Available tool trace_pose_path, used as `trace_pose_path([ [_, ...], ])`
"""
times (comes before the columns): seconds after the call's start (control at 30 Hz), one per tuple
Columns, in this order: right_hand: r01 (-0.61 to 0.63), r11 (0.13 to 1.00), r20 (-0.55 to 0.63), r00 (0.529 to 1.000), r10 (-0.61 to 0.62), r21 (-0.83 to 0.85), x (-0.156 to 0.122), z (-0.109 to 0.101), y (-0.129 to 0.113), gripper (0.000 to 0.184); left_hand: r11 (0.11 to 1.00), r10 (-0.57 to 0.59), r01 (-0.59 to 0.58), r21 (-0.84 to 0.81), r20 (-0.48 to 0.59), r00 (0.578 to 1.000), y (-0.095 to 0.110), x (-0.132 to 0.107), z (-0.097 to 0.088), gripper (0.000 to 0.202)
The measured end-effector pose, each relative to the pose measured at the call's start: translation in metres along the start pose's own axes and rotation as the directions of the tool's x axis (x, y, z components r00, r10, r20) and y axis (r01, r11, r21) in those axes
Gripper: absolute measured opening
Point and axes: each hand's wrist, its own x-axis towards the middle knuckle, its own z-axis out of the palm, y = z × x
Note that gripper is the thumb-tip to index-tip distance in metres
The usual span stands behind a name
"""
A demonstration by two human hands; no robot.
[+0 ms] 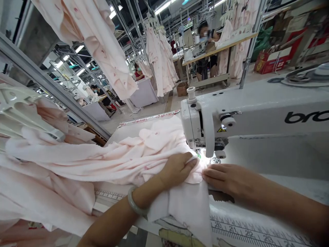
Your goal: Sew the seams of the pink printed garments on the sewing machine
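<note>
A pale pink garment (123, 157) of soft cloth lies bunched across the sewing machine's bed, and one edge of it reaches under the needle area. My left hand (177, 168) is closed on the cloth just left of the needle, thumb and fingers pinching a fold. To the right, my right hand (223, 176) has its fingers together at the cloth's edge, gripping it by the tips; its thumb is mostly hidden. The white sewing machine (195, 120) stands over both hands, its lamp lighting the cloth. A smooth white piece of cloth (190, 206) hangs toward me below my left hand.
A printed ruler strip (241, 230) runs along the table's front edge. White plastic hangers (25, 106) with pink garments crowd the left side, and another garment (95, 44) hangs overhead. Metal rails (51, 82) cross the left. A person (205, 37) works at a table farther back.
</note>
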Motion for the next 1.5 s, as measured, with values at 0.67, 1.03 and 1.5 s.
trace_pose_path([
  [0.67, -0.150, 0.980, -0.019, 0.988, 0.154, 0.132, -0.004, -0.008, 0.002, 0.035, 0.949, 0.239, -0.226, 0.221, -0.030, 0.971, 0.002, -0.023, 0.021, 0.027],
  [1.03, -0.207, 0.958, -0.015, 0.977, 0.214, 0.201, -0.005, -0.016, 0.005, 0.032, 0.723, 0.444, -0.448, 0.525, 0.144, 0.885, 0.004, -0.020, 0.024, 0.023],
  [1.5, -0.237, 0.971, -0.028, 0.971, 0.238, 0.043, -0.004, -0.006, 0.007, 0.040, 0.803, 0.328, -0.407, 0.435, 0.248, 0.912, 0.009, -0.022, 0.013, 0.023],
])
